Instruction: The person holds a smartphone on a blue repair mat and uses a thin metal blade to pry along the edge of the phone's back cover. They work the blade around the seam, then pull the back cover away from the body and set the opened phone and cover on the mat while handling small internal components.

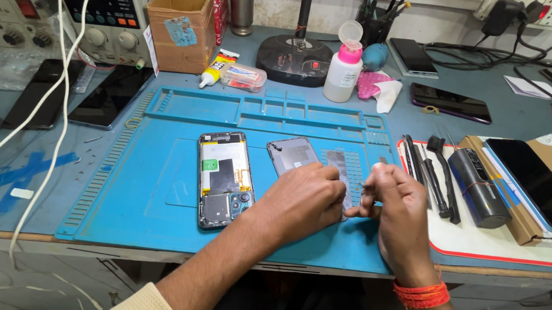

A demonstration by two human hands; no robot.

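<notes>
The counter filled the frame, and my blue work mat lay at its centre. On the mat, left of centre, an opened phone lay with its long axis running up and down the frame, camera end toward me. Just right of it a grey back cover lay tilted, partly under my left hand, whose grip was clenched on it. My right hand pinched a thin tool, tip pointing up.

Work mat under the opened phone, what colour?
Blue; the work mat shows best in the head view, under the opened phone.
</notes>
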